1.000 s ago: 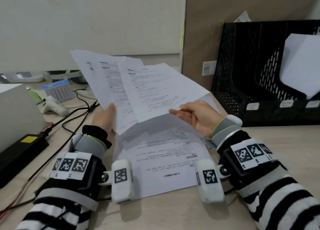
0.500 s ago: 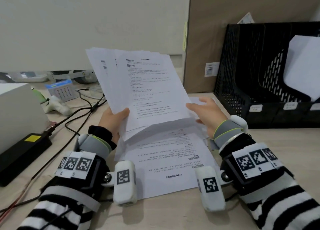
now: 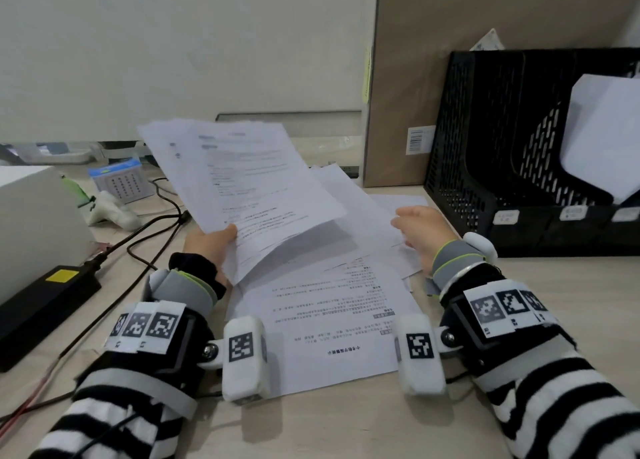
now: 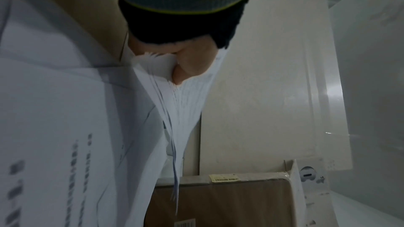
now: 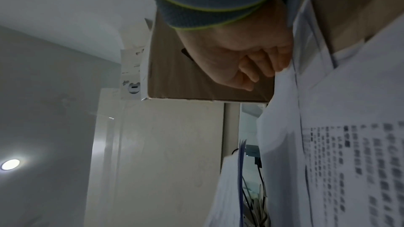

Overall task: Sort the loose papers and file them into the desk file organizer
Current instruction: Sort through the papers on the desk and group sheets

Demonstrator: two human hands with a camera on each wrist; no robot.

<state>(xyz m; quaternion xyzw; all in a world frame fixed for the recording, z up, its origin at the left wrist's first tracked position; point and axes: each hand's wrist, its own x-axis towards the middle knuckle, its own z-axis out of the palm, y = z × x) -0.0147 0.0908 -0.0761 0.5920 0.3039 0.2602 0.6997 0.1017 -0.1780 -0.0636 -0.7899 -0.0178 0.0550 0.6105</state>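
Several printed sheets (image 3: 242, 185) sit fanned in the left hand (image 3: 207, 247), thumb clamped over their lower edge, left of the black file organizer (image 3: 485, 168). Right hand (image 3: 420, 232), fingers curled, rests on loose papers (image 3: 346, 306) on the tabletop (image 3: 346, 424); whether it grasps one, cannot tell.

left hand (image 3: 207, 247) fingers hidden behind held sheets (image 3: 242, 181) (print blurred).

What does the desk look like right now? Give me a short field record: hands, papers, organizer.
left hand: grips a fanned stack of papers by its lower corner, raised off the desk
right hand: low over the loose sheets; fingers curled, contact unclear
sheet on desk: flat between the wrists, print facing away
file organizer: black mesh, right rear of the desk; white paper in one slot
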